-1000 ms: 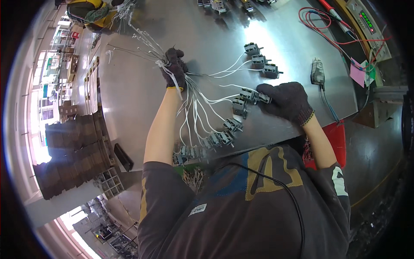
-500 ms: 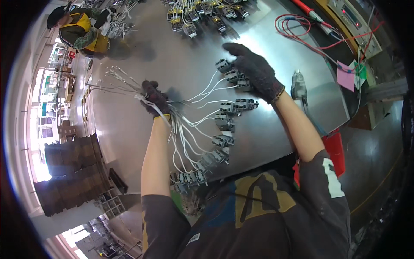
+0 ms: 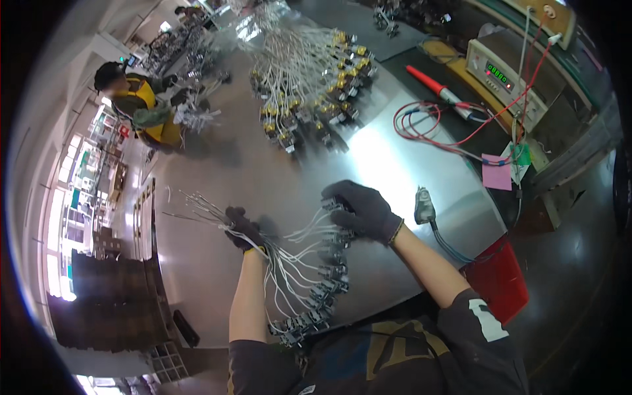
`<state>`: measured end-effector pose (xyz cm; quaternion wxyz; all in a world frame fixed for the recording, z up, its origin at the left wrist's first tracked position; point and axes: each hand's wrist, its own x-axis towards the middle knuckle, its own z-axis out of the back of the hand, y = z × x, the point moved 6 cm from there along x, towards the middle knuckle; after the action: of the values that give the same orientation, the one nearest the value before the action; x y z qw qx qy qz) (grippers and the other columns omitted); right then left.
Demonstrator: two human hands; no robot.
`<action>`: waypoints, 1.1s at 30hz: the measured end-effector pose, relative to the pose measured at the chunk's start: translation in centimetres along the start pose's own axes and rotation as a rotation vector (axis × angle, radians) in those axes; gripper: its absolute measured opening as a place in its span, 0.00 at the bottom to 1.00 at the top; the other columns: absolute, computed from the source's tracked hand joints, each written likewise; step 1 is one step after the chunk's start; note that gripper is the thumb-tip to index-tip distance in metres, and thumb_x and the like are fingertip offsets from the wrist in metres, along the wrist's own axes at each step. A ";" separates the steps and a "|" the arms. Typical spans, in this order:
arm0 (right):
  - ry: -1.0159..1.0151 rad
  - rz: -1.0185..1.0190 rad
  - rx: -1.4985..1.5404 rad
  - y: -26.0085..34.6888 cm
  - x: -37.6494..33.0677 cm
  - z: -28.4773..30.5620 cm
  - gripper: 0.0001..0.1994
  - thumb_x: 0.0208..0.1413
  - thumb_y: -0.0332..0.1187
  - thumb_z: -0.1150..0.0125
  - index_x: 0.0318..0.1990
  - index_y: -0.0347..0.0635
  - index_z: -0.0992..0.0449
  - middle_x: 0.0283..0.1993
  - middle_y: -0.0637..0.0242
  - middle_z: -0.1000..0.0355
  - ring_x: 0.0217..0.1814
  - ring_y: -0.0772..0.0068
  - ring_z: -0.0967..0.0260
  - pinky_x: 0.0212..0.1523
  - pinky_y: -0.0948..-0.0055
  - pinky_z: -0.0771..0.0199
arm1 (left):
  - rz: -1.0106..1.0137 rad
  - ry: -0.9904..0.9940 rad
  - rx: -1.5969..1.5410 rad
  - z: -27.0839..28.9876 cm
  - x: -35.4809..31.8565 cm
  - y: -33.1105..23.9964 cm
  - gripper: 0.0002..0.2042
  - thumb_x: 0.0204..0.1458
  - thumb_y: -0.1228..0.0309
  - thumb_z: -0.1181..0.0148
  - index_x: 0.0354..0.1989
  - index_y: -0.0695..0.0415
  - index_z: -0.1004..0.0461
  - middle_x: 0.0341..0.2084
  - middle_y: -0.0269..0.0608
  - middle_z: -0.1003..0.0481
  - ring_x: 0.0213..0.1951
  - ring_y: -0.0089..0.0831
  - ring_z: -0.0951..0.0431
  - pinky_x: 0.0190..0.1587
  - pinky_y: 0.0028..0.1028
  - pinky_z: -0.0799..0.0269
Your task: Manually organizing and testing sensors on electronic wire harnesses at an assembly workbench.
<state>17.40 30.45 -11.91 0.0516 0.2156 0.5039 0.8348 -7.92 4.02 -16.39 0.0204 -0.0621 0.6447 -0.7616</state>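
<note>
My left hand (image 3: 245, 230), in a dark knit glove, is closed around a bundle of white wires (image 3: 284, 271). Their loose ends (image 3: 201, 205) stick out to the left of the fist. At the other end the wires run to several dark, boxy switch-like blocks (image 3: 321, 295), which lie in a curved row on the metal table. My right hand (image 3: 366, 212), gloved too, is closed on a dark block (image 3: 334, 204) at the far end of that row, its thumb and fingers on either side. The palm hides part of the neighbouring blocks.
A large heap of wired blocks with yellow parts (image 3: 309, 99) covers the table's far side. On the right lie a grey plug-like connector with a cable (image 3: 424, 205), a red probe (image 3: 431, 85) and a meter (image 3: 503, 82). A co-worker (image 3: 141, 105) stands at far left.
The view has shifted, showing more of the far table. My right hand has gone from spread fingers over the blocks to gripping the far end of the row, whose blocks sit closer together.
</note>
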 end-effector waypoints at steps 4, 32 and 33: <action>-0.088 -0.005 -0.025 0.4 -0.9 0.0 0.23 0.62 0.51 0.39 0.58 0.48 0.25 0.50 0.58 0.23 0.49 0.59 0.22 0.53 0.63 0.23 | -0.002 0.068 -0.040 -0.4 0.7 0.8 0.29 0.64 0.41 0.46 0.38 0.60 0.25 0.28 0.37 0.29 0.21 0.25 0.31 0.19 0.27 0.38; -0.444 -0.186 0.092 2.3 -6.3 -5.2 0.20 0.63 0.45 0.40 0.52 0.38 0.23 0.41 0.62 0.24 0.38 0.73 0.26 0.41 0.69 0.23 | -0.869 0.771 0.054 4.1 -8.1 -6.8 0.10 0.58 0.71 0.37 0.46 0.58 0.20 0.39 0.45 0.18 0.44 0.41 0.18 0.50 0.35 0.24; -0.445 -0.197 0.099 3.0 -6.5 -5.1 0.20 0.63 0.45 0.40 0.52 0.38 0.23 0.41 0.62 0.24 0.38 0.73 0.26 0.41 0.69 0.23 | -0.915 0.824 0.160 2.7 -9.0 -7.8 0.11 0.57 0.71 0.36 0.47 0.58 0.20 0.41 0.45 0.18 0.45 0.41 0.18 0.50 0.35 0.24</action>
<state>21.56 22.83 -13.38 0.2319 0.3464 0.5391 0.7319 1.75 3.67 -8.87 -0.5542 -0.0312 0.4487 -0.7004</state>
